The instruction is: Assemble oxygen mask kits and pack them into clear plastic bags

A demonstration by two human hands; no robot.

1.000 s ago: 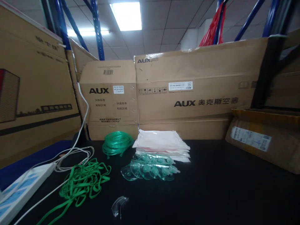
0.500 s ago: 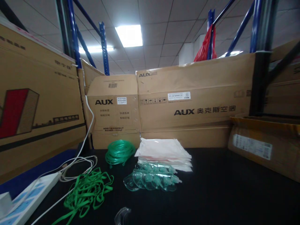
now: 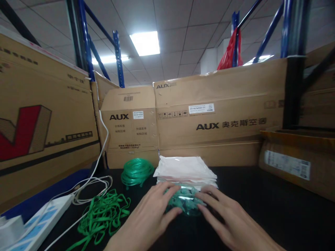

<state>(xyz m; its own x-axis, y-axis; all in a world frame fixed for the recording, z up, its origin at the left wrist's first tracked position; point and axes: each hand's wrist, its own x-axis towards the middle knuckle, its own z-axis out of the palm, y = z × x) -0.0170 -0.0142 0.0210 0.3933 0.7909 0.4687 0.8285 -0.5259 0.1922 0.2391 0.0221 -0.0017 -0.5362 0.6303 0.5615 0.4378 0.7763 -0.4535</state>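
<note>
A pile of clear green plastic face masks [image 3: 187,202] lies on the black table between my two hands. My left hand [image 3: 159,202] grips its left side, with fingertips on top and the thumb at the near edge. From the right, my right hand [image 3: 220,209] clasps the other side, its fingers bent over the masks. Much of the pile is hidden beneath my fingers. Directly behind stands a stack of flat white packets [image 3: 184,167]. A coil of green tubing [image 3: 136,171] rests to the left of the packets.
Tangled green straps [image 3: 104,216] lie at left, beside a white power strip [image 3: 44,223] with a plug and a looping white cable [image 3: 104,134]. Cardboard AUX boxes [image 3: 220,143] wall off the back. Another carton [image 3: 295,153] stands at right, near the rack post [image 3: 294,94].
Both my hands have come in from below and closed around the masks, pushing them into a tighter pile. The clear thing at the bottom edge no longer shows. My view has shifted slightly.
</note>
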